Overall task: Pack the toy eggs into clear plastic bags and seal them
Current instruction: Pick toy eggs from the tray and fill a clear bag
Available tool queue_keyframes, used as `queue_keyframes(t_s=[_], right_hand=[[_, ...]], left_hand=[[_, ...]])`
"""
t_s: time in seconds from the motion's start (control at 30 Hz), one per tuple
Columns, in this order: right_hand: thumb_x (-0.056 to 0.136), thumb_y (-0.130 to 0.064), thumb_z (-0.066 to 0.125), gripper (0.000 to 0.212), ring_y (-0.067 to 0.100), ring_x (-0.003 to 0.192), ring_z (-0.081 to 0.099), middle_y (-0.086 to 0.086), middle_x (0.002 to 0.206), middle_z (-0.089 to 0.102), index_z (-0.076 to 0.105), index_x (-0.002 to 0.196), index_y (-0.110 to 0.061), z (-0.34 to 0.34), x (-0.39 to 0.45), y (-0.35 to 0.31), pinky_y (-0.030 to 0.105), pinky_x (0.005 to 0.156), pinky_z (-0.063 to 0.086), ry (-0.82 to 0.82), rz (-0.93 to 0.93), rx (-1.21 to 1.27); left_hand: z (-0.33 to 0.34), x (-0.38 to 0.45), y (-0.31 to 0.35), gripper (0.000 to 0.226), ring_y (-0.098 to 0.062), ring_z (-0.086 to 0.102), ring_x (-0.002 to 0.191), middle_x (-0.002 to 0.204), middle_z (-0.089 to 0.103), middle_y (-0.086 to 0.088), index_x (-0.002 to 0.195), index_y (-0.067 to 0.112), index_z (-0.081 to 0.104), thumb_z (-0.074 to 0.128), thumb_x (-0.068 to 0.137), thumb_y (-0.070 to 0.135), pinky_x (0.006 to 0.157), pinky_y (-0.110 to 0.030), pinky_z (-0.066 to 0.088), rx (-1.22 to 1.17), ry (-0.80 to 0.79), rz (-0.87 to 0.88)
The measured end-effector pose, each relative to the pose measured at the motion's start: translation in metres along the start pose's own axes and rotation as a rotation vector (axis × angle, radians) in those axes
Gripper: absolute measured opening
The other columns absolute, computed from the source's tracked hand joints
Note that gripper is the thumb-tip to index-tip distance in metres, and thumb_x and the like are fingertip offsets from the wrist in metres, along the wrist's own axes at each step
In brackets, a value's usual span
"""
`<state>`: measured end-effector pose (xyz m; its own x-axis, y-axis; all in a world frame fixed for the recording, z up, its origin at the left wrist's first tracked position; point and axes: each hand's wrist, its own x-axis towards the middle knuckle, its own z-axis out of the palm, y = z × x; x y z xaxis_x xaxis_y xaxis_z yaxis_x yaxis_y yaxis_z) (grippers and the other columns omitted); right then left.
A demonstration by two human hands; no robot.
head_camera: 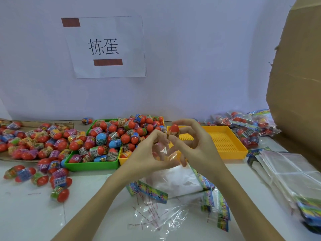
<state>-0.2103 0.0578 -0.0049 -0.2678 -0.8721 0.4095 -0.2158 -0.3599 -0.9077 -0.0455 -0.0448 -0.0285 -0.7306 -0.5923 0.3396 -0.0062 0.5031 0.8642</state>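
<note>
Toy eggs (34,141) heaped far left on cardboard, more in green tray (90,165); could roll off if nudged. Left hand (147,153) pinching mouth of clear bag (163,153) at centre; thin film could slip or fold shut, blocking entry. Right hand (194,145) pinching one egg (173,130) just above bag mouth; drop beside opening likely if mouth narrows. Yellow tray (225,141) right, packed bags (243,126) far right, spare bags (286,167) near right.

Glossy plastic toy eggs (111,136), crinkly clear film bags (156,218), matt rough cardboard (298,66).
</note>
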Motion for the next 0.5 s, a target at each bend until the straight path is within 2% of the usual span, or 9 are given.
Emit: queue_keyframes(t_s=[0.07, 0.17, 0.2, 0.27, 0.37, 0.5], right_hand=[[0.095, -0.018, 0.078, 0.033, 0.032, 0.072, 0.078, 0.006, 0.115, 0.069, 0.06, 0.121, -0.029, -0.0012, 0.0005, -0.0003, 0.029, 0.041, 0.049, -0.019, 0.011, -0.004], [0.095, -0.011, 0.077, 0.031, 0.025, 0.071, 0.078, -0.002, 0.113, 0.071, 0.062, 0.118, -0.025, -0.002, -0.0007, 0.0015, 0.032, 0.046, 0.054, -0.032, -0.03, -0.086], [0.095, -0.01, 0.076, 0.032, 0.024, 0.075, 0.079, -0.004, 0.115, 0.071, 0.062, 0.119, -0.025, -0.0018, -0.0013, 0.0021, 0.036, 0.051, 0.057, -0.035, -0.038, -0.109], [0.094, -0.008, 0.076, 0.033, 0.024, 0.082, 0.08, -0.003, 0.12, 0.069, 0.062, 0.12, -0.025, -0.0007, -0.0021, 0.003, 0.045, 0.061, 0.063, -0.034, -0.041, -0.13], [0.094, -0.008, 0.077, 0.032, 0.025, 0.084, 0.08, 0.002, 0.121, 0.067, 0.064, 0.119, -0.024, 0.0011, -0.0023, 0.0033, 0.053, 0.071, 0.065, -0.018, -0.053, -0.151], [0.091, -0.009, 0.08, 0.032, 0.027, 0.079, 0.079, 0.009, 0.112, 0.063, 0.066, 0.116, -0.024, 0.0002, -0.0021, 0.0027, 0.049, 0.069, 0.065, 0.007, -0.049, -0.15]], left_hand=[[-0.0008, 0.0005, -0.0004, 0.053, -0.031, 0.066, 0.081, 0.1, 0.064, 0.007, 0.11, 0.027, 0.056, 0.098, 0.076, 0.029, 0.068, -0.028, 0.058, 0.023, 0.02, 0.012], [0.0003, 0.0011, 0.0002, 0.055, -0.037, 0.068, 0.091, 0.103, 0.065, 0.004, 0.113, 0.026, 0.057, 0.098, 0.076, 0.031, 0.073, -0.048, 0.062, 0.008, 0.029, 0.024], [0.0005, 0.0012, 0.0001, 0.056, -0.036, 0.068, 0.091, 0.104, 0.065, 0.005, 0.115, 0.025, 0.058, 0.098, 0.076, 0.032, 0.073, -0.051, 0.061, 0.011, 0.031, 0.026], [0.0001, 0.0014, 0.0001, 0.057, -0.025, 0.069, 0.086, 0.106, 0.067, 0.006, 0.118, 0.023, 0.058, 0.097, 0.077, 0.032, 0.072, -0.047, 0.061, 0.026, 0.035, 0.028], [0.0004, 0.0013, 0.0009, 0.053, -0.006, 0.064, 0.077, 0.102, 0.065, 0.008, 0.115, 0.024, 0.056, 0.095, 0.08, 0.026, 0.067, -0.029, 0.057, 0.025, 0.057, 0.028], [0.001, 0.0014, 0.0042, 0.053, -0.001, 0.062, 0.074, 0.095, 0.063, 0.02, 0.111, 0.029, 0.053, 0.095, 0.079, 0.023, 0.067, -0.022, 0.054, 0.076, 0.103, 0.043]])
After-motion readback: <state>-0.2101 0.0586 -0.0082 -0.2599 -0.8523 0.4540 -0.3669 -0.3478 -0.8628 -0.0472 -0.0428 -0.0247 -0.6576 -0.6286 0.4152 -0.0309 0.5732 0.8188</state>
